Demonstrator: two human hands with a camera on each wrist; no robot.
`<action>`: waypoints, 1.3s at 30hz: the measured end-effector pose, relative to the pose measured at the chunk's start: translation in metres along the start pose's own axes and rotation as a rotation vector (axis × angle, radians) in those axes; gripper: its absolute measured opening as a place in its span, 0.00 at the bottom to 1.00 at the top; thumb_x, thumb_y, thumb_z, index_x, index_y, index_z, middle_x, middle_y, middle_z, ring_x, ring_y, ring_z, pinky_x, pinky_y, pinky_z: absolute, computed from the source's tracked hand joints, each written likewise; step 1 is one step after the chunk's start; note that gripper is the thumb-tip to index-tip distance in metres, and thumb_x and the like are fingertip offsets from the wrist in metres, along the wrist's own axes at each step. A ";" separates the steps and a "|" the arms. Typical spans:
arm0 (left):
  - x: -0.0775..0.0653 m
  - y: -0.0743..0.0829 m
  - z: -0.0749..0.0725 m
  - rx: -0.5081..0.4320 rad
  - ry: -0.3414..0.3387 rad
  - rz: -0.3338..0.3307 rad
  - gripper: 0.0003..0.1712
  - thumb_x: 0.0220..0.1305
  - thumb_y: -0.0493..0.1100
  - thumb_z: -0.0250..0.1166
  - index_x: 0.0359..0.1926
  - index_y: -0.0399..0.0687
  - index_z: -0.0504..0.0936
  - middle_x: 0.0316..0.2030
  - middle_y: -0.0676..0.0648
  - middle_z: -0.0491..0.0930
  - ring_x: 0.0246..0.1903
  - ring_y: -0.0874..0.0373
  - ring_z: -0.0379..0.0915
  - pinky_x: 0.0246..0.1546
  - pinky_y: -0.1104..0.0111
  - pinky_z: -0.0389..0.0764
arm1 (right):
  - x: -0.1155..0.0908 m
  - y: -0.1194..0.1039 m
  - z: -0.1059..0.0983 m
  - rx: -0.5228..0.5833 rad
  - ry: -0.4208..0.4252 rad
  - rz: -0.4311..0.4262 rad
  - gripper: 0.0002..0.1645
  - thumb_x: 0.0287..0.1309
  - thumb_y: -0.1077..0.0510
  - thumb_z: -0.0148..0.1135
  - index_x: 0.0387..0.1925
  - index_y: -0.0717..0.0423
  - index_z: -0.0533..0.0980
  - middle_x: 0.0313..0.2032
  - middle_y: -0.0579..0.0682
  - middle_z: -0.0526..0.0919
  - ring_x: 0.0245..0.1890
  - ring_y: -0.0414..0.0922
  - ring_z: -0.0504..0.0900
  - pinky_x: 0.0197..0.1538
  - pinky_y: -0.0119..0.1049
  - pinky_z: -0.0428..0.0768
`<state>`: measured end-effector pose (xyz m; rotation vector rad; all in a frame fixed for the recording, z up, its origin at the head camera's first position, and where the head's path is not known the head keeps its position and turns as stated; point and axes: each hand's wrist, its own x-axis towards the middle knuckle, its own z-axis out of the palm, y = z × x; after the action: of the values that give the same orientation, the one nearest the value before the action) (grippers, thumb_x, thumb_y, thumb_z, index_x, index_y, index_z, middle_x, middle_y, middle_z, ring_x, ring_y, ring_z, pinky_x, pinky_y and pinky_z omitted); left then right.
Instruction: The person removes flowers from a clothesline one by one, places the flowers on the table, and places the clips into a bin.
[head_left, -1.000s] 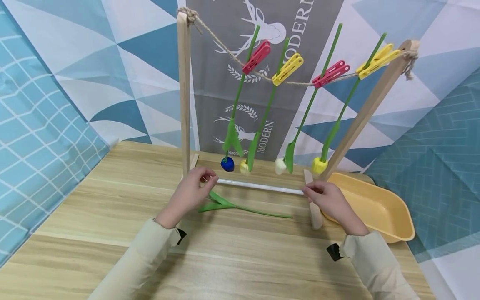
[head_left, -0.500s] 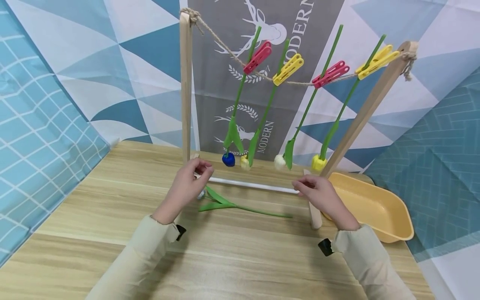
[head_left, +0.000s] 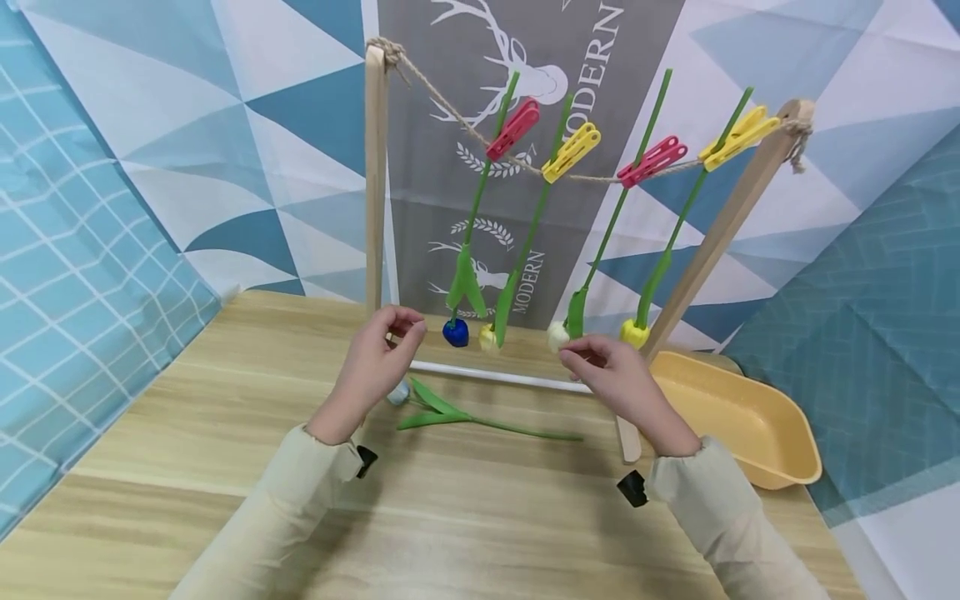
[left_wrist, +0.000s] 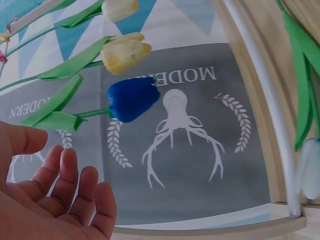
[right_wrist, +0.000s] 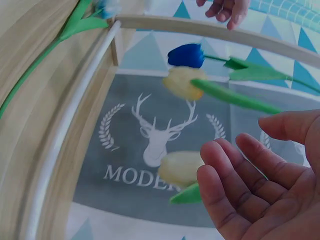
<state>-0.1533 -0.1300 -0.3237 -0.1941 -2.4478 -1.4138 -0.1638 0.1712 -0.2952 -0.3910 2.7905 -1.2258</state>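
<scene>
The left hand (head_left: 371, 362) hovered with its fingers loosely curved and nothing between them, the blue tulip (head_left: 455, 333) hanging between two and three o'clock from it. The right hand (head_left: 626, 387) was likewise slack and empty — the white tulip (head_left: 557, 335) hung at its ten o'clock, though whether they touched was unclear. The loose tulip (head_left: 459, 415) lay on the table (head_left: 450, 517) at the left hand's four o'clock. It looked light, its stem slim and bendable, its bloom easily crushed — best pinched mid-stem, clear of the leaves.
</scene>
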 end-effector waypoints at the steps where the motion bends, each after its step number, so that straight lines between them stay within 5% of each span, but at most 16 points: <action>1: 0.000 0.001 0.000 0.000 -0.003 0.002 0.13 0.67 0.47 0.55 0.45 0.43 0.76 0.38 0.45 0.77 0.38 0.56 0.70 0.36 0.68 0.73 | 0.001 -0.002 0.002 0.000 -0.001 -0.005 0.16 0.62 0.49 0.57 0.46 0.52 0.79 0.38 0.51 0.84 0.34 0.42 0.81 0.36 0.36 0.78; 20: 0.007 0.013 -0.002 -0.036 -0.015 0.003 0.15 0.68 0.50 0.54 0.46 0.44 0.76 0.38 0.45 0.76 0.38 0.56 0.69 0.36 0.67 0.71 | 0.013 -0.024 0.004 0.132 -0.002 -0.006 0.18 0.62 0.46 0.56 0.48 0.51 0.77 0.43 0.51 0.82 0.37 0.42 0.83 0.44 0.36 0.81; 39: 0.013 0.029 -0.006 -0.045 0.001 0.032 0.14 0.68 0.48 0.54 0.46 0.44 0.76 0.38 0.46 0.76 0.38 0.56 0.68 0.37 0.64 0.73 | 0.016 -0.046 0.003 0.172 0.049 -0.077 0.16 0.62 0.48 0.57 0.47 0.51 0.78 0.40 0.50 0.83 0.35 0.43 0.81 0.40 0.36 0.79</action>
<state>-0.1563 -0.1214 -0.2931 -0.2418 -2.4029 -1.4561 -0.1694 0.1355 -0.2628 -0.4657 2.7040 -1.4982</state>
